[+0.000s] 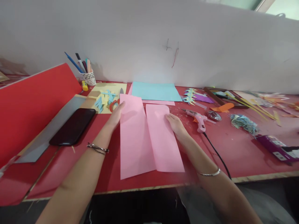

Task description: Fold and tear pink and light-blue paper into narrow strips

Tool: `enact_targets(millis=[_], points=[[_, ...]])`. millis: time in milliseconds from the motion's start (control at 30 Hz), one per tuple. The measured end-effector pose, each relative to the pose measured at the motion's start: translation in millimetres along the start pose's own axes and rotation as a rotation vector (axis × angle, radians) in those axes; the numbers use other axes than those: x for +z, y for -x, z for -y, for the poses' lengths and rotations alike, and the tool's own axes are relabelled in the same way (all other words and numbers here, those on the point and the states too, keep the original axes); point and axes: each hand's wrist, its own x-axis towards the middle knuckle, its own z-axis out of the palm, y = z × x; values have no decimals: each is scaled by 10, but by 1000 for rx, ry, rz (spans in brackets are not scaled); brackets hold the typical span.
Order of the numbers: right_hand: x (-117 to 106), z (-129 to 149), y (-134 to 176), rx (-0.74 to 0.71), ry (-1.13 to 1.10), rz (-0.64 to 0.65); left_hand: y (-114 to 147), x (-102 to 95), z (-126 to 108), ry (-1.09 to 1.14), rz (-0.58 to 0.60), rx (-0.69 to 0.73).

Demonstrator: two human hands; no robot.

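Note:
Two long panels of pink paper lie side by side in front of me on the red table, touching or overlapping toward the near end; I cannot tell whether they are one sheet. My left hand (117,114) grips the outer edge of the left pink paper (134,140), near its far end. The far edge of the right pink paper (163,140) curls up, and my right hand (175,123) pinches its right side. Orange-handled scissors (113,105) lie just beyond my left hand, partly hidden. To the right of my right hand rests a pink glue gun (197,119) with a black cord.
A black phone (73,127) and a red board (37,105) are on the left. Behind stand a pen cup (89,78), paper scraps (105,99) and blue sheets (155,91). Rightward lie a brown tray (224,99), a yarn bundle (243,123) and a purple power strip (277,148).

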Motion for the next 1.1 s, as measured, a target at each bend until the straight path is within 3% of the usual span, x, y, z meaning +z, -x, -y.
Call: enact_targets(millis=[67, 133, 367, 467, 967, 1100], points=[[-16, -29, -37, -42, 75, -53, 73, -13, -54, -162, 107, -61], [-26, -51, -65, -97, 162, -100, 160, -36, -115, -359, 137, -97], [-1, -84, -76, -154, 301, -153, 299, -56, -205, -570, -143, 41], [12, -101, -83, -178, 343, -176, 300, -20, -191, -617, -208, 88], [-12, -148, -132, -158, 305, -211, 246, -79, -108, -501, -239, 87], [-33, -109, -88, -177, 220, -76, 278, -106, -143, -387, -130, 59]])
